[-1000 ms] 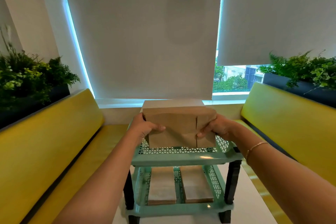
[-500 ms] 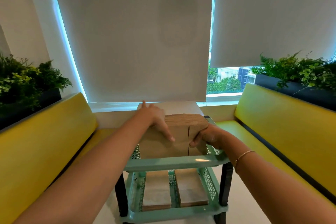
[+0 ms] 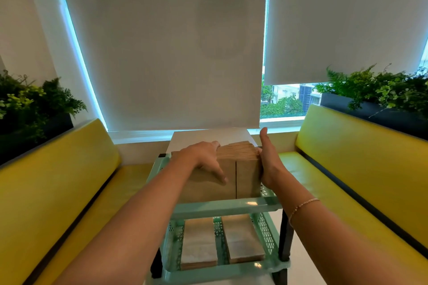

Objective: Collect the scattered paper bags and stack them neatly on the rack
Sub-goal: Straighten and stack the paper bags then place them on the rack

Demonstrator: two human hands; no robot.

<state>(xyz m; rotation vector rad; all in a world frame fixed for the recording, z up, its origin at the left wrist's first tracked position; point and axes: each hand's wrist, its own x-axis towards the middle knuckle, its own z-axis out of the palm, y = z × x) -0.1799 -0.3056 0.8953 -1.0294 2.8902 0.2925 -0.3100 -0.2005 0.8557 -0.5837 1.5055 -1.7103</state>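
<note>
Head view: at 6 o'clock, two paper piles [image 3: 222, 242] lie on the mint rack [image 3: 228, 208]'s lower shelf. Above, the left hand [image 3: 203, 159] lies flat atop the top-shelf bag stack [image 3: 243, 173], while the right hand [image 3: 268, 164] presses its side, fingers straight.

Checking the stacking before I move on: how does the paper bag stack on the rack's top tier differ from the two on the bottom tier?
The top-tier stack is thick, both hands on it: left hand on top, right hand flat against its right side. The bottom-tier stacks are thinner and untouched. The top-tier stack looks plain brown; the bottom-tier stacks look paler. All lie flat on the green rack.
</note>
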